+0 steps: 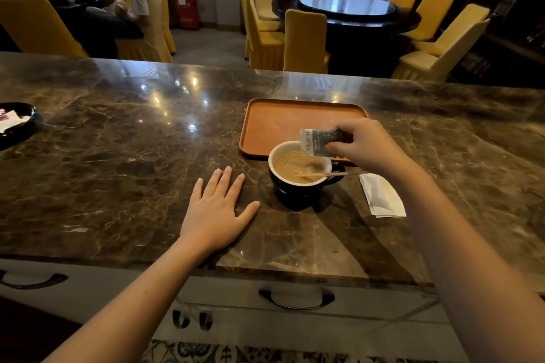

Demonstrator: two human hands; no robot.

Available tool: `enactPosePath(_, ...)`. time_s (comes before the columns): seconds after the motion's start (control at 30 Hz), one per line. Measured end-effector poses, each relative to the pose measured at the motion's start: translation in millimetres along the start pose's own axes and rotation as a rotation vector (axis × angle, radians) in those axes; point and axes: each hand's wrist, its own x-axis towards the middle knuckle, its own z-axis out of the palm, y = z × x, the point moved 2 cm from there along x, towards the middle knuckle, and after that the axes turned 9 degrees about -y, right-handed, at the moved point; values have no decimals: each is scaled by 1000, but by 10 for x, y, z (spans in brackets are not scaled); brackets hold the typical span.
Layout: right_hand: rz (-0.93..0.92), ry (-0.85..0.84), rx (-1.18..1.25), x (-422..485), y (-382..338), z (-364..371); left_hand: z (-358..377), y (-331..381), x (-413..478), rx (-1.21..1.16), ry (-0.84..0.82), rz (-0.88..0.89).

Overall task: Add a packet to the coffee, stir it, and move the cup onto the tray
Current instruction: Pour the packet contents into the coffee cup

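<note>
Right hand pinches packet over cup, tray behind, napkin beside; left hand flat.

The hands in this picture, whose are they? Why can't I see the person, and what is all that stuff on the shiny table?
There is no machine here. The picture comes from a camera worn on a person's head, looking forward and down, so you see only their two arms, as if through their eyes.

The left hand rests flat and open on the brown marble counter, holding nothing. The right hand pinches a small grey and white paper packet in its fingers, tilted above a dark cup with a white inside full of milky coffee. A thin wooden stir stick lies across the cup's rim. Behind the cup is an empty orange tray. To the right lies a folded white napkin. At the far left edge sits a black dish.
</note>
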Motion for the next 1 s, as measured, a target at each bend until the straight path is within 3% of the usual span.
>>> enactPosePath(1.0,-37,42,1,-82,26,24,-36,12,-21,-4,-9,1)
